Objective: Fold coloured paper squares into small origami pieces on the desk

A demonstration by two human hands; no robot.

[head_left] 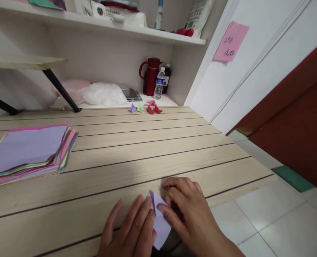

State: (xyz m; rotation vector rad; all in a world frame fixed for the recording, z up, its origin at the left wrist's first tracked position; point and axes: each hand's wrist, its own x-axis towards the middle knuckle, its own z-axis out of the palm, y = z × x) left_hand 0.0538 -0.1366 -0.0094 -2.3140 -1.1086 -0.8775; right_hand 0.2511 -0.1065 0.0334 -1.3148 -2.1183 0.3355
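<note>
A small folded piece of purple paper [162,228] lies at the table's front edge, between my two hands. It has creased flaps and a pointed top. My left hand [133,226] holds its left side, with the fingers stretched over that edge. Part of the paper is hidden under these fingers. On the other side, my right hand [186,207] grips the paper's right edge, its thumb pressed on the surface and the other fingers curled.
A stack of coloured paper sheets [30,146] lies at left on the striped wooden table [121,150]. Small folded paper pieces [140,108] sit at the back edge. Behind them stand a dark red jug [151,78] and a water bottle [160,84]. A raised stand [59,89] is at back left.
</note>
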